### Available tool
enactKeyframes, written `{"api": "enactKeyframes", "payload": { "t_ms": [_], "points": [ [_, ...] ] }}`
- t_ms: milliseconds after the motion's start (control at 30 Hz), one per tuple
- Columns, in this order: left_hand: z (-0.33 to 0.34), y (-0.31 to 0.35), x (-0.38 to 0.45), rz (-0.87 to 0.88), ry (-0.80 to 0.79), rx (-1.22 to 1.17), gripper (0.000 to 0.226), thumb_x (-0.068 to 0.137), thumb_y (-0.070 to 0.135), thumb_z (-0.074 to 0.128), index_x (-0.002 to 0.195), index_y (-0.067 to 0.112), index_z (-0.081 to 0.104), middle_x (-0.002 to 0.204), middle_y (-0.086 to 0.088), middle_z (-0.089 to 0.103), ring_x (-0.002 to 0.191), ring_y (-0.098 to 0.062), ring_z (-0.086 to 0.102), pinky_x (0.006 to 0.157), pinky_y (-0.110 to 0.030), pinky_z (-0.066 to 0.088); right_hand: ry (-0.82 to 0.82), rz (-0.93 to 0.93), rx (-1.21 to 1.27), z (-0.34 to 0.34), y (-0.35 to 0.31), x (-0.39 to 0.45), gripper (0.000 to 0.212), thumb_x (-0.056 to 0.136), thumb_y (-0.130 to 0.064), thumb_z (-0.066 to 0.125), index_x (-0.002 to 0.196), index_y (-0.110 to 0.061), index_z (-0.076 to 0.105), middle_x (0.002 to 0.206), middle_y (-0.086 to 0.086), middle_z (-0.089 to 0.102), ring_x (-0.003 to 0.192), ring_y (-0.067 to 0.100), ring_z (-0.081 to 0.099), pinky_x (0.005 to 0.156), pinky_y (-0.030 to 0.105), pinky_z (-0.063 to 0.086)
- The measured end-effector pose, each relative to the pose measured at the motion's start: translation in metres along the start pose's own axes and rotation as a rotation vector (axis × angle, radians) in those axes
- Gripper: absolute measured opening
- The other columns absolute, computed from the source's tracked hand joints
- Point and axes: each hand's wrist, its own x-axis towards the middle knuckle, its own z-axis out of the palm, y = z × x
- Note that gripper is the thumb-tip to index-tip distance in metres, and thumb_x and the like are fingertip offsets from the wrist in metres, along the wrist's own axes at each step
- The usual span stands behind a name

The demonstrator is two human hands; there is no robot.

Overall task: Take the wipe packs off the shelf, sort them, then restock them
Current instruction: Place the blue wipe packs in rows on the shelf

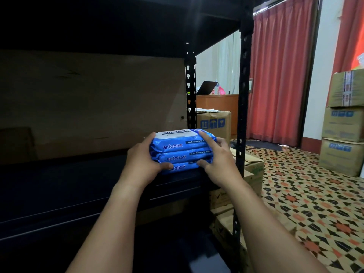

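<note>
Head view. Item: stack of wipe packs (pixel 180 152), three high, soft blue plastic wrappers, each front edge printed "antabax" in pale lettering with a dark strip reading "3-in-1 Antibacterial Wipes"; the top pack carries a white label panel with the same brand name. Location: just above centre of view, at the right front end of the black shelf (pixel 82 186), beside the perforated front upright (pixel 243 107) at 3 o'clock of the stack; whether the bottom pack touches the shelf board cannot be told. Left hand (pixel 143 158) grips the stack's left end, fingers curled over the top pack, thumb pressed on the lowest pack's front. Right hand (pixel 218 160) grips the right end likewise, forefinger laid on the top pack, thumb against the bottom one. Surroundings: stacked cardboard boxes (pixel 342 123) at 3 o'clock, red curtain (pixel 279 75) at 2 o'clock, patterned tile floor (pixel 307 198) at 4 o'clock, brown board behind the shelf at 10 o'clock.
</note>
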Motion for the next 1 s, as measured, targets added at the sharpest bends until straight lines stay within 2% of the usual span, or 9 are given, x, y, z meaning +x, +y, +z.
{"api": "enactKeyframes", "payload": {
  "t_ms": [100, 267, 467, 567, 700, 800, 867, 933, 1000],
  "points": [
    [0.011, -0.011, 0.009, 0.01, 0.027, 0.014, 0.113, 0.059, 0.024, 0.098, 0.154, 0.031, 0.038, 0.139, -0.001, 0.056, 0.126, -0.013, 0.054, 0.106, -0.02, 0.035, 0.004, 0.014, -0.082, 0.006, 0.003, 0.008, 0.085, 0.094, -0.018, 0.069, 0.153, -0.055, 0.019, 0.149, -0.002, 0.028, 0.135, 0.019, 0.04, 0.106, 0.036, 0.042],
    [0.022, -0.018, 0.021, 0.032, 0.072, 0.028, 0.11, 0.062, 0.021, 0.097, 0.154, 0.03, 0.037, 0.139, -0.002, 0.056, 0.125, -0.014, 0.055, 0.099, -0.016, 0.034, 0.012, 0.015, -0.118, 0.014, 0.016, 0.025, 0.086, 0.094, -0.024, 0.07, 0.155, -0.054, 0.017, 0.144, 0.002, 0.034, 0.129, 0.023, 0.045, 0.107, 0.037, 0.041],
    [0.029, -0.024, 0.032, 0.028, 0.079, 0.016, 0.11, 0.065, 0.019, 0.095, 0.155, 0.03, 0.034, 0.14, -0.001, 0.057, 0.127, -0.015, 0.055, 0.105, -0.022, 0.039, -0.014, 0.028, -0.168, 0.02, 0.018, 0.038, 0.088, 0.096, -0.024, 0.066, 0.156, -0.053, 0.009, 0.15, 0.003, 0.031, 0.131, 0.024, 0.044, 0.105, 0.038, 0.043],
    [0.03, -0.024, 0.029, 0.03, 0.083, 0.048, 0.113, 0.068, 0.021, 0.094, 0.158, 0.028, 0.026, 0.144, -0.004, 0.053, 0.131, -0.017, 0.051, 0.105, -0.021, 0.035, -0.038, 0.028, -0.18, 0.02, 0.017, 0.035, 0.094, 0.096, -0.024, 0.066, 0.155, -0.055, 0.0, 0.15, 0.003, 0.032, 0.129, 0.022, 0.044, 0.103, 0.038, 0.043],
    [0.029, -0.018, 0.015, 0.041, 0.087, 0.096, 0.117, 0.075, 0.03, 0.089, 0.161, 0.029, 0.011, 0.148, -0.005, 0.042, 0.139, -0.023, 0.039, 0.116, -0.037, 0.035, -0.077, 0.049, -0.186, 0.017, 0.01, 0.022, 0.101, 0.095, -0.025, 0.068, 0.153, -0.054, -0.01, 0.157, 0.005, 0.024, 0.139, 0.027, 0.038, 0.108, 0.046, 0.042],
    [0.027, -0.013, -0.006, 0.078, 0.109, 0.13, 0.105, 0.083, 0.032, 0.081, 0.16, 0.029, 0.012, 0.149, -0.005, 0.034, 0.138, -0.025, 0.033, 0.114, -0.035, 0.031, -0.094, 0.081, -0.198, 0.013, 0.002, 0.008, 0.097, 0.095, -0.027, 0.068, 0.156, -0.048, -0.004, 0.157, 0.006, 0.022, 0.14, 0.029, 0.037, 0.111, 0.046, 0.041],
    [0.024, -0.008, -0.021, 0.131, 0.168, 0.176, 0.089, 0.086, 0.028, 0.077, 0.157, 0.028, 0.023, 0.141, -0.005, 0.037, 0.131, -0.026, 0.038, 0.11, -0.036, 0.035, -0.098, 0.092, -0.211, 0.007, -0.006, -0.002, 0.092, 0.094, -0.027, 0.069, 0.159, -0.04, 0.005, 0.152, 0.008, 0.028, 0.137, 0.029, 0.039, 0.111, 0.044, 0.041],
    [0.02, -0.004, -0.039, 0.25, 0.253, 0.202, 0.067, 0.087, 0.021, 0.074, 0.145, 0.026, 0.041, 0.127, -0.002, 0.047, 0.117, -0.024, 0.049, 0.1, -0.039, 0.048, -0.103, 0.093, -0.212, -0.001, -0.017, -0.016, 0.086, 0.092, -0.028, 0.071, 0.159, -0.034, 0.017, 0.146, 0.008, 0.035, 0.135, 0.03, 0.041, 0.112, 0.044, 0.041],
    [0.019, 0.0, -0.061, 0.404, 0.365, 0.142, 0.041, 0.088, 0.013, 0.07, 0.126, 0.022, 0.056, 0.108, 0.003, 0.053, 0.095, -0.019, 0.057, 0.083, -0.041, 0.054, -0.045, 0.079, -0.151, -0.002, -0.027, -0.035, 0.074, 0.09, -0.028, 0.073, 0.153, -0.03, 0.033, 0.136, 0.007, 0.045, 0.127, 0.026, 0.048, 0.108, 0.043, 0.044]
  ]
}}
